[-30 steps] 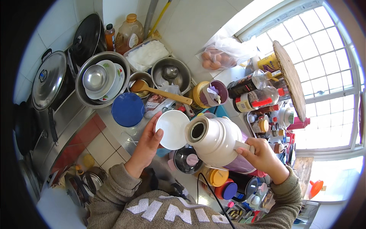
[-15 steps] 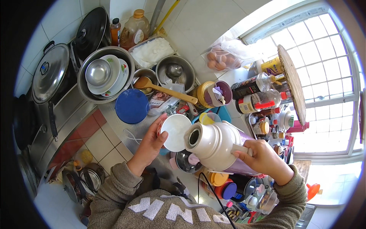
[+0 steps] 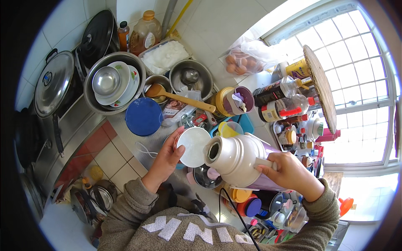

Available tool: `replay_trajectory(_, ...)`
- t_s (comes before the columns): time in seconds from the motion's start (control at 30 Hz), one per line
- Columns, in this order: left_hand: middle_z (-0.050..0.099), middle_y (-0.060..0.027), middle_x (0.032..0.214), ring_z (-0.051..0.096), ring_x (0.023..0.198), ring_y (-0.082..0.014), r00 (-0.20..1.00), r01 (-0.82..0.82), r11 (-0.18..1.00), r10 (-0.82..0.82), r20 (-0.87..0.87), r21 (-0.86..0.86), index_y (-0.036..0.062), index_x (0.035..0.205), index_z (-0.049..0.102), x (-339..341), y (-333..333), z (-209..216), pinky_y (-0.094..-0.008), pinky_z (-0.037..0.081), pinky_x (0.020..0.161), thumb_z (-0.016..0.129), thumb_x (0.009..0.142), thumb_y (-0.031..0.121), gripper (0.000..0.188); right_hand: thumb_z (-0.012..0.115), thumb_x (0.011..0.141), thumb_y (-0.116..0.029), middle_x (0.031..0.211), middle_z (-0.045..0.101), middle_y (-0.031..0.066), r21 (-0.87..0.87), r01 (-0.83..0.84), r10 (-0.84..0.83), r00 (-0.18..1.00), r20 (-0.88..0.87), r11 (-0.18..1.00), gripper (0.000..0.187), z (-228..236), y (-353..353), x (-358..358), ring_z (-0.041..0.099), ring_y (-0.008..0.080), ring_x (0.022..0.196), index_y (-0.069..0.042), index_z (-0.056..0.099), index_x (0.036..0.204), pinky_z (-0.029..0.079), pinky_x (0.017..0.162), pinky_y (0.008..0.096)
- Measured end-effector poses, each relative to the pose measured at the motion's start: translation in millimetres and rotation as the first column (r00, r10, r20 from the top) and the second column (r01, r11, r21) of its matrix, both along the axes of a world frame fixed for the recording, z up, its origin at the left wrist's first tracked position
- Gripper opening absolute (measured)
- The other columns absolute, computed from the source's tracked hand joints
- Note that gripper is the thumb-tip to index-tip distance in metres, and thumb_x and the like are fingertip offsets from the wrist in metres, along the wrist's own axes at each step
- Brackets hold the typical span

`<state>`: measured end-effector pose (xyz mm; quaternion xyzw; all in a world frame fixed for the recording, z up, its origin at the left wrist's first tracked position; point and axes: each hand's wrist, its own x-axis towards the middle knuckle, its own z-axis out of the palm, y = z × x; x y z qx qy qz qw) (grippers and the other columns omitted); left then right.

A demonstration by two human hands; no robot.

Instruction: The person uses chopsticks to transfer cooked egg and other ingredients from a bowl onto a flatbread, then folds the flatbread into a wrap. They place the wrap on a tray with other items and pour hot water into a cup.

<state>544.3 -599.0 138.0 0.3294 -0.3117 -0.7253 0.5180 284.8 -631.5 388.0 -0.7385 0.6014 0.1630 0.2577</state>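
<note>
My left hand (image 3: pixel 167 159) is closed round a white bowl (image 3: pixel 194 148), thumb at its rim and fingers along the outside, where a bit of red pattern shows. The bowl's mouth faces up; I cannot tell whether there is liquid in it. My right hand (image 3: pixel 291 171) grips the handle of a cream and purple thermos flask (image 3: pixel 236 161). The flask lies tilted to the left, its open neck right at the bowl's right rim. No stream is visible between them. Behind the bowl sits a yellow scoop-like piece (image 3: pixel 229 129) in a blue basin.
A blue round lid (image 3: pixel 144 117), a wooden spatula (image 3: pixel 182 98) across a small pot, and a steel basin (image 3: pixel 90 100) of nested bowls stand on the left. Bottles (image 3: pixel 278 108) crowd the right side below the window. A black cord (image 3: pixel 234 209) hangs in front of me.
The bowl and the flask have shifted slightly right in the picture, along with both hands. The grips and the flask's tilt look the same.
</note>
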Motion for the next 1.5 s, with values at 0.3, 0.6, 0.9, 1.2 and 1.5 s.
replay_trajectory(0.3, 0.046, -0.0046, 0.144, 0.048, 0.125, -0.0129, 1.000, -0.002, 1.000, 0.002, -0.005, 0.026, 0.0118, 0.154, 0.031, -0.8, 1.0, -0.9, -0.0277, 0.044, 0.100, 0.059, 0.099, 0.038, 0.067, 0.066, 0.090, -0.044, 0.061, 0.057, 0.0222, 0.013, -0.010, 0.010, 1.000, -0.014, 1.000, 0.049, 1.1, -1.9, 2.1, 0.059, 0.0421, 0.060, 0.002, 0.064, 0.073, 0.046, 0.057, 0.0475)
replay_trajectory(0.6, 0.047, -0.0072, 0.143, 0.048, 0.125, -0.0145, 0.999, 0.008, 0.998, -0.005, -0.045, 0.069, 0.0071, 0.153, 0.030, -2.0, 0.9, 0.6, -0.0301, 0.042, 0.104, 0.061, 0.099, 0.033, 0.067, 0.071, 0.088, -0.039, 0.058, 0.050, 0.0211, -0.026, -0.031, 0.032, 0.999, 0.036, 0.999, 0.047, -1.4, -0.1, -2.8, 0.052, 0.0403, 0.055, 0.003, 0.060, 0.071, 0.042, 0.054, 0.0441)
replay_trajectory(0.9, 0.049, -0.0067, 0.141, 0.050, 0.123, -0.0141, 0.999, 0.010, 0.997, -0.007, -0.039, 0.072, 0.0092, 0.152, 0.031, -8.0, 0.2, 3.4, -0.0297, 0.045, 0.101, 0.057, 0.100, 0.037, 0.065, 0.067, 0.090, -0.042, 0.062, 0.058, 0.0230, -0.018, -0.006, 0.006, 0.999, 0.038, 1.000, 0.048, -0.1, 2.5, -11.6, 0.058, 0.0416, 0.059, 0.002, 0.063, 0.074, 0.045, 0.056, 0.0469)
replay_trajectory(1.2, 0.048, -0.0066, 0.141, 0.055, 0.121, -0.0158, 1.000, 0.006, 0.998, -0.005, -0.016, 0.064, 0.0129, 0.153, 0.031, -13.1, -3.7, 16.1, -0.0330, 0.052, 0.095, 0.055, 0.100, 0.044, 0.066, 0.071, 0.090, -0.040, 0.057, 0.047, 0.0110, 0.045, 0.160, -0.165, 0.971, 0.175, 0.986, 0.047, -7.4, 10.5, -45.8, 0.044, 0.0199, 0.052, 0.003, 0.061, 0.076, 0.039, 0.051, 0.0356)
replay_trajectory(1.5, 0.049, -0.0095, 0.141, 0.058, 0.120, -0.0207, 0.999, 0.041, 0.993, -0.039, -0.021, 0.109, 0.0115, 0.152, 0.030, -30.1, -4.7, 44.5, -0.0355, 0.055, 0.093, 0.050, 0.101, 0.047, 0.065, 0.067, 0.092, -0.045, 0.059, 0.051, 0.0115, -0.056, 0.310, -0.270, 0.892, 0.363, 0.949, 0.053, -37.8, 29.8, -104.3, 0.048, 0.0175, 0.057, 0.004, 0.064, 0.074, 0.042, 0.055, 0.0356)
